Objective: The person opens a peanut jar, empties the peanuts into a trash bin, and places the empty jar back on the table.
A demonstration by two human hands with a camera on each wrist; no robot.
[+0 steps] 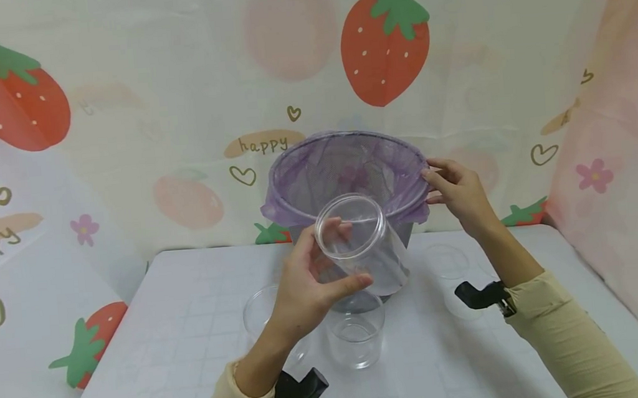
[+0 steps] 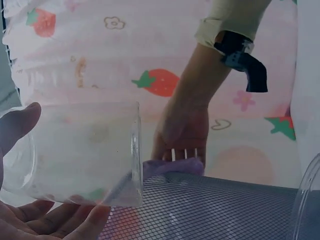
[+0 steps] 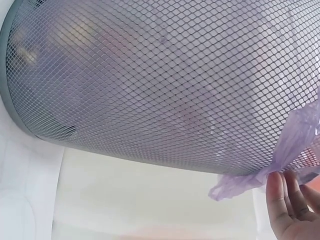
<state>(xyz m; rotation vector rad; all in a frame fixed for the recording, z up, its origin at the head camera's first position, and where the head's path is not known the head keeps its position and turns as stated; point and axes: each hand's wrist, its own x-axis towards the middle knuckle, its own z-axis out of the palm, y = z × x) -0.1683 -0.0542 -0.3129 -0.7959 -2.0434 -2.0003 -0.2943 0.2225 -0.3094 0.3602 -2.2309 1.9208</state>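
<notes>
A clear plastic jar (image 1: 382, 259) is in my left hand (image 1: 306, 287), thumb on the near side and fingers around the far side. It is tilted, one round end facing up toward the head camera, and looks see-through with nothing inside. In front of it stands a grey mesh trash can (image 3: 165, 90) lined with a purple trash bag (image 1: 289, 182), folded outward over the rim. My right hand (image 1: 461, 197) grips the can's right rim with the bag edge, fingertips on the loose purple plastic.
Another clear jar (image 1: 358, 339) stands upright on the white table (image 1: 183, 334) below my left hand. A second one (image 1: 253, 310) is partly hidden behind that wrist. Flat clear discs (image 1: 447, 261) lie on the right. A strawberry-printed cloth (image 1: 191, 78) hangs behind.
</notes>
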